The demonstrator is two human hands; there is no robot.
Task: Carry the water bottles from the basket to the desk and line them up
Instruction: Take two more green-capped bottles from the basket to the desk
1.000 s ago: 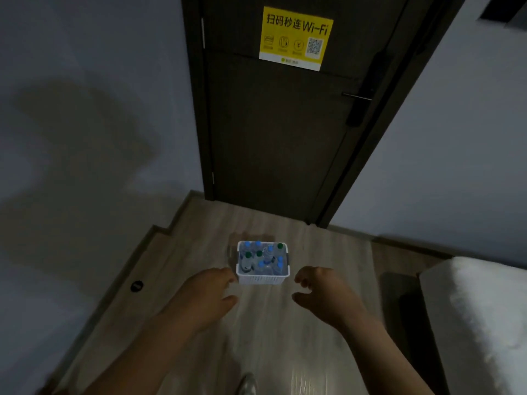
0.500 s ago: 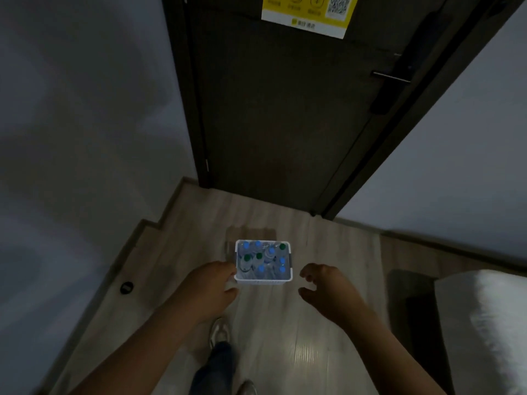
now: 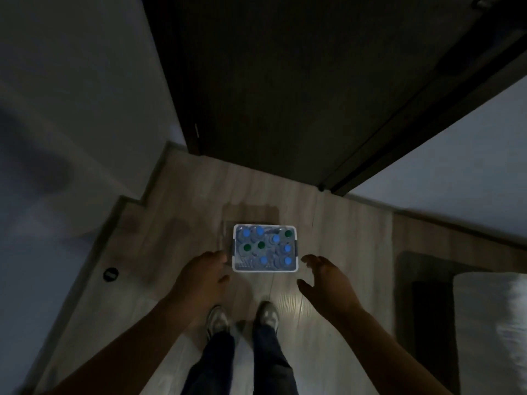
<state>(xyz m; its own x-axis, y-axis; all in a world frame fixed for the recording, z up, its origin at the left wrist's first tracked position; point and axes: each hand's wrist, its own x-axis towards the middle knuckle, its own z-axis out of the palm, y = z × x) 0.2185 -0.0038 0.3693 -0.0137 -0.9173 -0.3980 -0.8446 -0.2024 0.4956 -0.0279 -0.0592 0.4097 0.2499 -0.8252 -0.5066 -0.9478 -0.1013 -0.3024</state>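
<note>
A small white basket (image 3: 265,269) stands on the wooden floor in front of a dark door. Several clear water bottles (image 3: 263,246) stand upright in it, most with blue caps and three with green caps. My left hand (image 3: 201,276) hovers at the basket's left side, fingers loosely curled, holding nothing. My right hand (image 3: 325,279) hovers just right of the basket, fingers spread and empty. Neither hand visibly touches the basket. No desk is in view.
The dark door (image 3: 299,81) rises right behind the basket, with grey walls on both sides. My two shoes (image 3: 242,317) stand just short of the basket. A white bed corner (image 3: 490,323) lies at the right. A black round floor stop (image 3: 110,274) sits at the left.
I have stepped closer and tilted my head down: the door sign has left the view, my feet now show, and the basket looks larger. Both hands stay beside the basket.
</note>
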